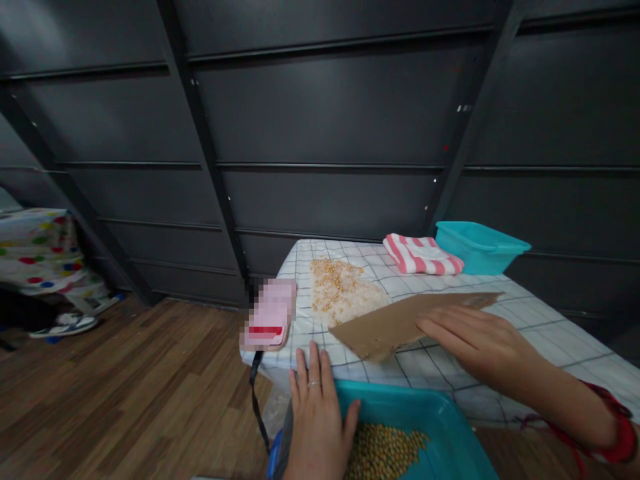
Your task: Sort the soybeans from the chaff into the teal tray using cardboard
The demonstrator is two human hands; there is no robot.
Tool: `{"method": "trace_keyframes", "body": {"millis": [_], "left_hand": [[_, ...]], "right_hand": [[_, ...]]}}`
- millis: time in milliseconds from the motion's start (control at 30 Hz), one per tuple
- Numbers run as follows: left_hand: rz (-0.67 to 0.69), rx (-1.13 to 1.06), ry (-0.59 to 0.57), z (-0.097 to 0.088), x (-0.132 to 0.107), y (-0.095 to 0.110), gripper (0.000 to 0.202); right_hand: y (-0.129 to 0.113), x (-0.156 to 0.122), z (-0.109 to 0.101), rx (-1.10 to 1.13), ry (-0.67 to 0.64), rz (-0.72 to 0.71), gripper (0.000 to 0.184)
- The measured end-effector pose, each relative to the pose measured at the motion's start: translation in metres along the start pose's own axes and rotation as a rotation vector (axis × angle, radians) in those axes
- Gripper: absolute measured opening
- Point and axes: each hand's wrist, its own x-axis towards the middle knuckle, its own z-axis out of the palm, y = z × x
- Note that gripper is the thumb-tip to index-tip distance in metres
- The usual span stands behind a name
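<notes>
My left hand [316,413] lies flat with fingers stretched out on the near left rim of a teal tub [445,427] that holds yellow-brown grains [383,450]. My right hand [470,340] rests flat, fingers extended, on a brown cardboard sheet [395,323] lying on the checked tablecloth [550,320]. Just beyond the cardboard's left end is a spread pile of mixed yellow and white grains [337,290]. A ring shows on my left hand and red bangles on my right wrist.
A folded pink-and-white striped cloth [423,255] and a second teal tub [477,245] sit at the table's far end. A blurred pink card [270,315] with a dark strap hangs off the left edge. Dark metal wall behind; wooden floor, spotted cloth [40,250] and sandals at left.
</notes>
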Motion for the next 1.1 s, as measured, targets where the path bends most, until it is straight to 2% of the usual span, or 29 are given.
{"method": "trace_keyframes", "body": {"millis": [167, 300, 467, 667, 800, 967, 1100], "left_hand": [[-0.007, -0.001, 0.032, 0.003, -0.002, -0.001, 0.058], [0.0, -0.017, 0.017, 0.004, -0.002, -0.002, 0.059], [-0.007, -0.02, -0.032, -0.002, 0.001, -0.001, 0.058], [-0.006, -0.046, -0.066, -0.007, 0.003, 0.0, 0.058], [-0.004, -0.035, -0.097, -0.009, 0.004, 0.001, 0.058], [0.005, -0.013, -0.069, -0.006, 0.004, 0.002, 0.059], [0.012, 0.004, -0.009, 0.001, 0.003, 0.001, 0.058]], "right_hand": [[0.002, -0.011, -0.01, 0.005, 0.018, 0.049, 0.032], [0.004, -0.007, -0.002, -0.009, 0.045, 0.053, 0.038], [-0.002, -0.003, 0.005, -0.002, 0.002, 0.028, 0.032], [-0.002, -0.025, -0.007, 0.016, -0.005, 0.057, 0.031], [0.005, -0.032, -0.007, -0.009, 0.016, 0.082, 0.036], [0.007, -0.026, 0.002, -0.049, 0.028, 0.069, 0.037], [0.002, -0.033, -0.002, -0.03, -0.035, 0.088, 0.033]]}}
